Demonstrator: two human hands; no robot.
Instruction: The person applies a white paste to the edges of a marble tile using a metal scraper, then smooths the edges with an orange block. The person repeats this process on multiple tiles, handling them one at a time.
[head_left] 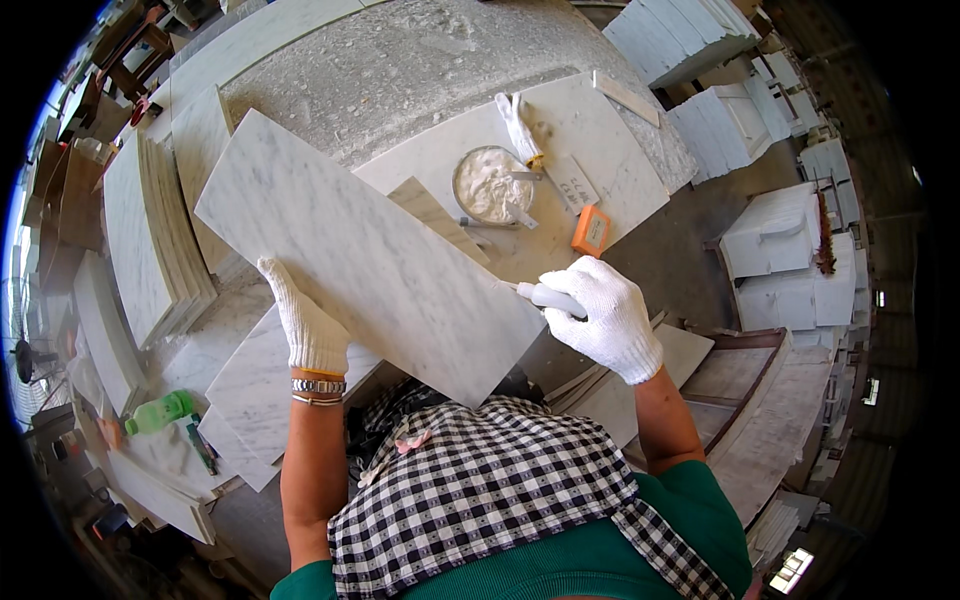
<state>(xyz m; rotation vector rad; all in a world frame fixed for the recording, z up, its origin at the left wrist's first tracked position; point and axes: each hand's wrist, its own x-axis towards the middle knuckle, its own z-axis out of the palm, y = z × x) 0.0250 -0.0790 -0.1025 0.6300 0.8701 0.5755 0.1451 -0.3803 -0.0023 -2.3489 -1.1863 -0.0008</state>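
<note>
A long white marble slab [365,255] with grey veins lies tilted across the view in front of me. My left hand [305,320], in a white knit glove, grips its near left edge; the thumb side shows and the other fingers are hidden. My right hand [600,310], gloved alike, is closed around a small tool [553,298] with a pale handle. The tool's thin tip meets the slab near its right edge; its exact kind is unclear. Beyond the slab, a round bowl of white paste [490,183] holds flat metal blades.
An orange box [591,231] and a spare white glove [519,130] lie on a marble board [630,170] by the bowl. Stacked slabs [150,235] stand at left, near a green bottle [160,411]. White stone blocks [785,235] and a wooden frame [735,380] are at right.
</note>
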